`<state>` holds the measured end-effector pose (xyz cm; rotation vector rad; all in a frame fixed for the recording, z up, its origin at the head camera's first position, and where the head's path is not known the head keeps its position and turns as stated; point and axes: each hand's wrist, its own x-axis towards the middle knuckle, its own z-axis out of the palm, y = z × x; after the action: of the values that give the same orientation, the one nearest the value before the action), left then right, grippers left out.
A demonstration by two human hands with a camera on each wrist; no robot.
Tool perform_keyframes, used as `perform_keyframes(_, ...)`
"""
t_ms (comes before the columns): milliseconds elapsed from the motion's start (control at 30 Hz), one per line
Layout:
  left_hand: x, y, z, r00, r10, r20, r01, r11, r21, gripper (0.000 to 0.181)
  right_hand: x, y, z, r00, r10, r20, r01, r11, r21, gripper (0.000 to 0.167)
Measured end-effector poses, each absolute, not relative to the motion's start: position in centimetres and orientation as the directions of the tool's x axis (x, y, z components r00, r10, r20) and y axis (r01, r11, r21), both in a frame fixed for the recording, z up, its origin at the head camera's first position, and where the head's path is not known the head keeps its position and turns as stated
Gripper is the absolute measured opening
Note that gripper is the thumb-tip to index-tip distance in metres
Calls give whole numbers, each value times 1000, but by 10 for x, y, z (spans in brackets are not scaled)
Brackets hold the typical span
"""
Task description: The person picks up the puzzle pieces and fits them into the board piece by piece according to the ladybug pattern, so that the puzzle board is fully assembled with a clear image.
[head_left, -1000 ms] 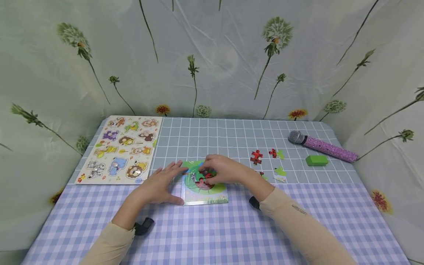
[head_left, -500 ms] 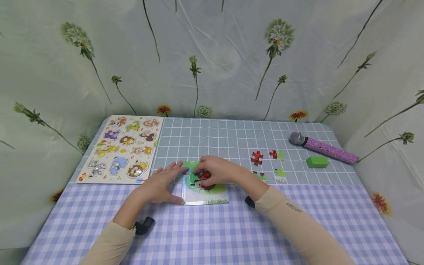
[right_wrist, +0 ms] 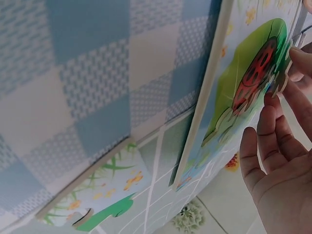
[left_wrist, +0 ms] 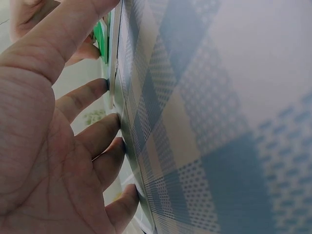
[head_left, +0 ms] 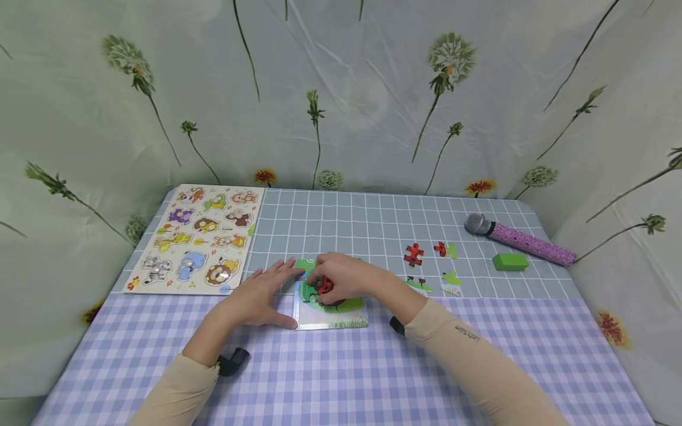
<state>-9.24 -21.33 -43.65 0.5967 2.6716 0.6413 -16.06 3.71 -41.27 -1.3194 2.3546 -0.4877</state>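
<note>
A ladybug jigsaw board (head_left: 341,324) lies in the middle of the table in the head view. My left hand (head_left: 256,299) touches its left side with thumb and fingertips, fingers spread and fairly straight. Over the board's middle, my right hand (head_left: 343,277) pinches a green jigsaw piece (head_left: 309,292). The right wrist view shows this piece (right_wrist: 282,80) nearly edge-on between thumb and fingers, close to the red spotted ladybug picture (right_wrist: 256,73). The right hand covers part of the picture in the head view.
Several loose jigsaw pieces (head_left: 413,254) lie to the right of the board. Farther right are a green block (head_left: 510,262) and a glittery purple microphone (head_left: 527,241). An animal peg puzzle (head_left: 202,287) lies at the left. Patterned fabric (head_left: 362,142) hangs behind the table.
My right hand has shifted left across the board, bringing the green piece toward the board's left part. My left hand stays in place. The head view has tilted slightly.
</note>
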Motion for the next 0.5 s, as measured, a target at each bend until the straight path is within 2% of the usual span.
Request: perform_keyframes(500, -94, -212, -435, -858, 467, -214, 321, 812, 487, 111, -160, 31, -416, -471, -866, -168, -742, 491, -456, 38)
